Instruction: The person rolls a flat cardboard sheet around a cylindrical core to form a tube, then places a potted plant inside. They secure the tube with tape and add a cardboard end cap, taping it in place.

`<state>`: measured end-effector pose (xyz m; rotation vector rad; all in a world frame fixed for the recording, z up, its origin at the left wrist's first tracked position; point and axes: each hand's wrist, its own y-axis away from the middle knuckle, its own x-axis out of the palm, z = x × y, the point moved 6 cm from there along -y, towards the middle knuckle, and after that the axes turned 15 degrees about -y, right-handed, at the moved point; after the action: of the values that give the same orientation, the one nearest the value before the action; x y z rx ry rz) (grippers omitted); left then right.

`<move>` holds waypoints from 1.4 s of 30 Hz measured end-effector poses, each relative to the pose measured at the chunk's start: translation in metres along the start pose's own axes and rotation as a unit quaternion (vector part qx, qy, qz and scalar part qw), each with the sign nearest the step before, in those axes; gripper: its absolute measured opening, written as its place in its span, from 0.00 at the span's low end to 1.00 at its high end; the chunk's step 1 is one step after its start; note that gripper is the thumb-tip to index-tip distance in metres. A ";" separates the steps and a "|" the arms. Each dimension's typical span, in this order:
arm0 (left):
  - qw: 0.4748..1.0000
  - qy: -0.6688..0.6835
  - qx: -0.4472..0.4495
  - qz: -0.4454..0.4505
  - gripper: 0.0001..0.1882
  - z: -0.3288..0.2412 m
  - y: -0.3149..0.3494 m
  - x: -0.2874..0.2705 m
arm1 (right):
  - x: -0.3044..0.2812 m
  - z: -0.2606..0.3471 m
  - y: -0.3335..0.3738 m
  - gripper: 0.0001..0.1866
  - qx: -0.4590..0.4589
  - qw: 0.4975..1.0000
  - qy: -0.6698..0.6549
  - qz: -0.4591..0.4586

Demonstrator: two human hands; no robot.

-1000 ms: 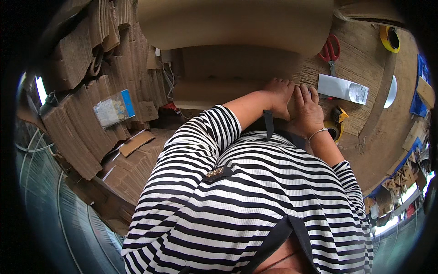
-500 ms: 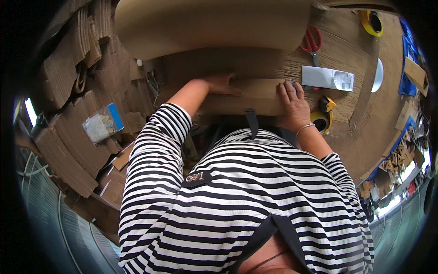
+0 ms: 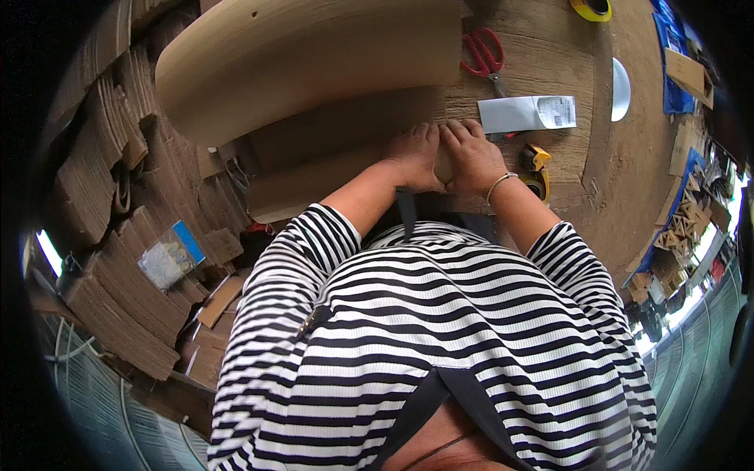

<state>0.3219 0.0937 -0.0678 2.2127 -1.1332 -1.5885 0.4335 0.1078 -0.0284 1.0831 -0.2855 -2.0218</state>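
Note:
A large brown cardboard sheet (image 3: 314, 63) lies across the bench in front of me, its far panel raised and bowed. Along its near side runs a narrower flap (image 3: 302, 182), close to my body. My left hand (image 3: 415, 159) is closed over the right end of this flap, fingers together. Right beside it, my right hand (image 3: 473, 161) grips the same end, its fingers bent over the cardboard. The two hands nearly touch at the fingertips and thumbs. Their undersides, and the edge beneath the palms, are hidden.
Red-handled scissors (image 3: 483, 55) and a white paper slip (image 3: 522, 115) lie right of the sheet. A yellow-and-black tape dispenser (image 3: 537, 158) rests by my right wrist. Farther off are a tape roll (image 3: 594, 9) and a white oval object (image 3: 620, 90). Cardboard stacks (image 3: 118, 310) fill the left.
My left hand has slid right along the flap to meet my right hand, which stays near the flap's right end. The whole view has shifted, so the bench things appear farther left.

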 end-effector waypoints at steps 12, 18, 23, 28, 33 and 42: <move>0.982 0.150 0.055 0.104 0.49 0.007 -0.022 -0.026 | 0.029 -0.017 0.022 0.34 -0.086 0.972 0.152 -0.154; 0.978 0.109 0.064 0.166 0.53 0.030 -0.048 -0.012 | -0.006 -0.005 0.000 0.46 -0.032 0.995 0.078 -0.057; 0.976 0.095 0.084 0.179 0.53 0.046 -0.064 -0.024 | -0.024 -0.006 -0.025 0.53 -0.027 0.999 0.032 -0.014; 0.999 0.012 -0.005 -0.050 0.53 0.032 -0.018 -0.051 | -0.029 -0.035 -0.072 0.58 0.006 0.995 0.030 0.098; 0.996 -0.075 0.003 0.040 0.59 0.031 -0.032 -0.053 | -0.054 -0.036 -0.106 0.57 0.069 0.977 -0.009 0.201; 0.997 -0.031 0.054 -0.052 0.57 0.058 -0.056 -0.068 | -0.056 -0.033 -0.042 0.61 0.040 0.984 -0.140 -0.104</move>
<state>0.2882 0.1934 -0.0731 2.3418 -1.1641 -1.6845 0.4533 0.1819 -0.0372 0.9070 -0.4158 -2.3724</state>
